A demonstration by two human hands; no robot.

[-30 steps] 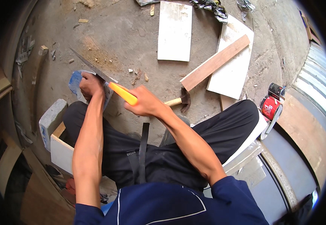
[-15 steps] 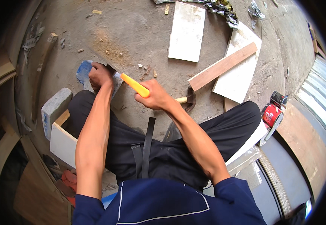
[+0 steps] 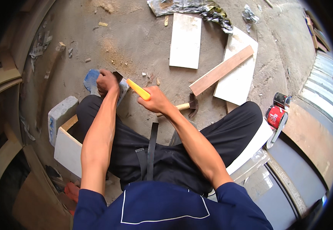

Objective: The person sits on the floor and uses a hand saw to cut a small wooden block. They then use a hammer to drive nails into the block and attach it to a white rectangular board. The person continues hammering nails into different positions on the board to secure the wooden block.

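My right hand (image 3: 154, 99) is wrapped round the yellow-orange handle of a saw (image 3: 139, 90). Its dark blade (image 3: 117, 76) runs up and left towards my left hand; the far part is blurred and hard to make out. My left hand (image 3: 108, 82) is closed in a fist, pressed down at a blue-stained, whitish block (image 3: 91, 79) on the ground. What lies under its fingers is hidden. Just beyond my right wrist, a hammer (image 3: 193, 106) with a pale wooden handle lies on the floor, partly covered by my forearm.
Sawdust (image 3: 114, 55) is scattered beyond my left hand. A white board (image 3: 185, 40) lies ahead; a reddish-brown wood strip (image 3: 222, 70) crosses another white board (image 3: 238, 80). A grey block (image 3: 61, 117) stands by my left knee, and a red can (image 3: 275, 117) by my right.
The whole view has shifted slightly. Both hands keep about the same distance from each other at the block. Less of the saw blade shows now.
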